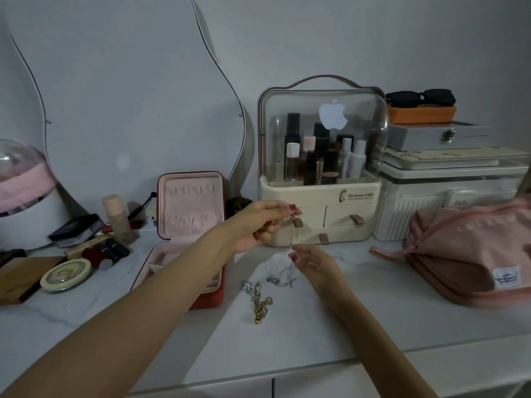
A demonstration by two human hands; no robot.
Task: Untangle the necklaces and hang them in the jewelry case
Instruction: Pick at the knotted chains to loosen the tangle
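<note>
Both hands pinched one thin silver chain (292, 234): left hand (260, 224) raised, right hand (311, 261) lower, above the desk (330, 317) middle

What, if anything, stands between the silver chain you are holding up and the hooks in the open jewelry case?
Nothing visible does. The silver chain hangs between the left hand and right hand, and the jewelry case stands open to its left, hooks in the lid unobstructed. Only the left forearm crosses in front of the case's lower tray.
</note>
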